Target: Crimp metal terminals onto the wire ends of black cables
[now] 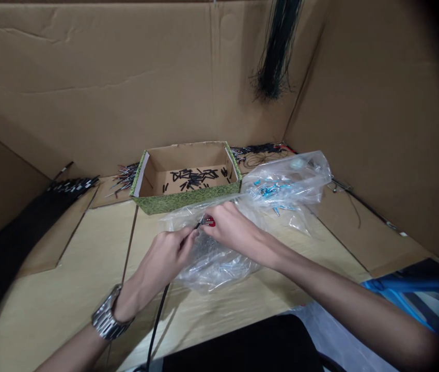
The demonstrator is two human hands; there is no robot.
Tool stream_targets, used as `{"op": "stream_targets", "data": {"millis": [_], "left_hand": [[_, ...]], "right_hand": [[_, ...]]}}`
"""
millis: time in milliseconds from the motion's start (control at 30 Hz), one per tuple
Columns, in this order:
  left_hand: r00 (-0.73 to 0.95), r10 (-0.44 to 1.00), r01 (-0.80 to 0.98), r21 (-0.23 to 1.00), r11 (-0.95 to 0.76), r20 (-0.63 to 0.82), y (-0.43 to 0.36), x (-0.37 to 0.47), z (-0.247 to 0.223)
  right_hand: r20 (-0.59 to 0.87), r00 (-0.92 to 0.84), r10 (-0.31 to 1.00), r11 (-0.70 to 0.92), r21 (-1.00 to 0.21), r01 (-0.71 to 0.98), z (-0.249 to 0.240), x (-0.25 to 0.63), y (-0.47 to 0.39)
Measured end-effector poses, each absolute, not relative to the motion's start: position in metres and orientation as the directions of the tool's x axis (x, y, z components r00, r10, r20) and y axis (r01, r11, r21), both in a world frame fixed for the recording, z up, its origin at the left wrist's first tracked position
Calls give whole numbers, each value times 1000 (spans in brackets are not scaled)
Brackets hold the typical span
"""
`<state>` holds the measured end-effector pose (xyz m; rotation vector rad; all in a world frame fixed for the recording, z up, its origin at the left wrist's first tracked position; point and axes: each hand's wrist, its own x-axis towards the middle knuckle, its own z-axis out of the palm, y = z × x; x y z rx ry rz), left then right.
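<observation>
My left hand (171, 253), with a metal watch (109, 314) at its wrist, pinches a black cable (157, 320) near its end. The cable hangs down from the hand toward the lower edge of the view. Touching the cable's tip, my right hand (233, 230) grips a small red and metallic piece (208, 221) between thumb and fingers. Both hands are close together over a clear plastic bag (214, 271) that lies on the table. The exact contact between piece and cable is too small to tell.
Behind the hands sits a green patterned box (188, 200) with short black pieces (194, 178). A plastic bag with blue pieces (271, 188) lies right of it. Black cables (33, 222) run along the left; dark wires (276, 62) hang at the back wall.
</observation>
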<state>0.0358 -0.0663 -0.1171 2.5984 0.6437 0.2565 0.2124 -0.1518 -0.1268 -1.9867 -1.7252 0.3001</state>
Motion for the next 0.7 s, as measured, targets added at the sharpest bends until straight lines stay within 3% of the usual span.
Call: {"op": "stream_targets", "data": {"millis": [433, 700], "left_hand": [[868, 488, 387, 486, -784, 95, -57, 34, -117], [859, 509, 443, 423, -791, 52, -60, 36, -123]], "right_hand": [[143, 217, 966, -98, -572, 814, -117, 219, -167], [105, 244, 964, -145, -563, 813, -113, 220, -160]]}}
